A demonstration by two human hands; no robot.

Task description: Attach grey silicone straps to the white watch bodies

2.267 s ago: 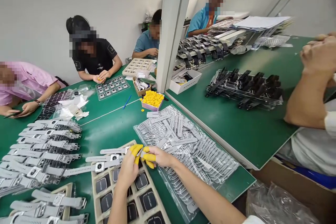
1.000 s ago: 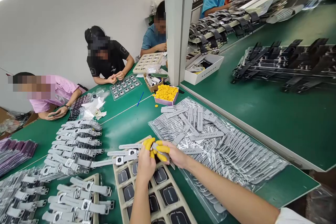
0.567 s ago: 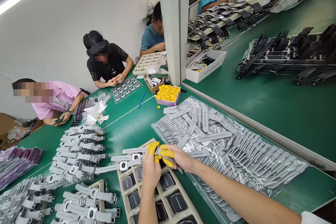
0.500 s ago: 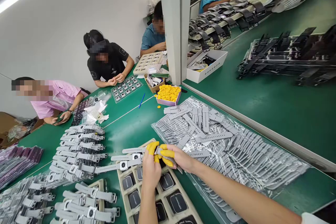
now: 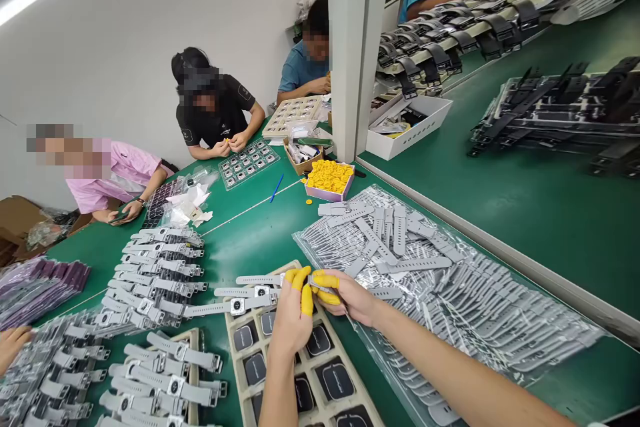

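Observation:
My left hand, with yellow finger cots, is closed on a smartwatch whose case is mostly hidden by the fingers. My right hand, also in yellow cots, pinches a grey watch strap against it. Another grey strap end shows just beyond the right hand. Below the hands lies a beige compartment tray with dark square watch faces in it. Several watches with grey straps, one with its case visible, rest across the tray's far end, left of my hands.
Loose grey straps lie on bagged straps at right. Rows of assembled watches stand at left. Farther back are a box of yellow finger cots, a blue pen and a post. Co-workers sit opposite; another person's hand enters at left.
The view has shifted slightly, moving most of the scene rightward. My fingers have changed position around the watch and strap. Another person's hand has come in at the left edge.

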